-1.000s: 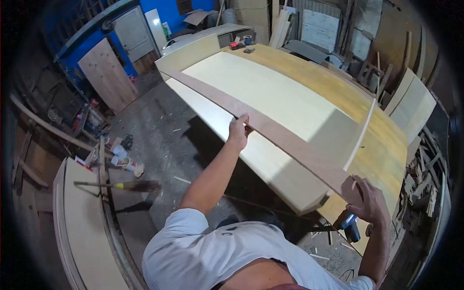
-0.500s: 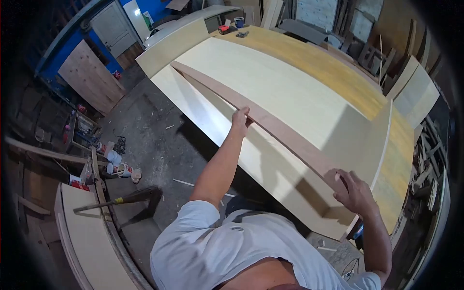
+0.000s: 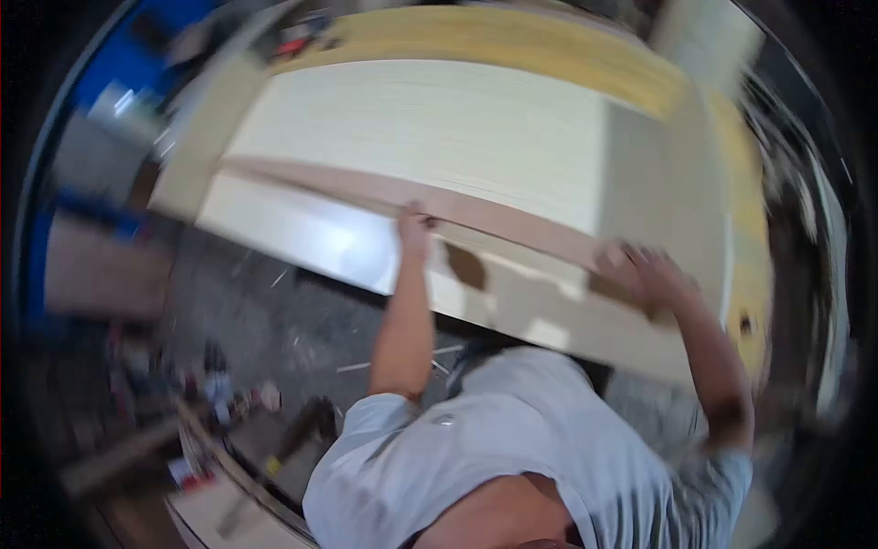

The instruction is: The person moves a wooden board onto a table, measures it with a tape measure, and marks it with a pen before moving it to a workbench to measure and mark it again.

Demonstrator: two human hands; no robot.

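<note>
The view is blurred by motion. A long, narrow brown wooden strip (image 3: pixel 494 220) lies across a large pale plywood sheet (image 3: pixel 439 128) on the workbench. My left hand (image 3: pixel 416 231) grips the strip near its middle, fingers over its near edge. My right hand (image 3: pixel 645 273) holds the strip's right end, close to the sheet's near edge. Both arms reach forward from my light grey shirt.
A yellow-brown bench top (image 3: pixel 567 46) shows beyond the pale sheet. The grey concrete floor (image 3: pixel 265 311) at the left carries scraps and small cans. A blue wall (image 3: pixel 101 82) stands at the far left. Another pale board (image 3: pixel 210 517) lies at the bottom left.
The camera has swung sharply and the picture has blurred. The strip now lies flatter and more crosswise on the sheet, both hands still on it.
</note>
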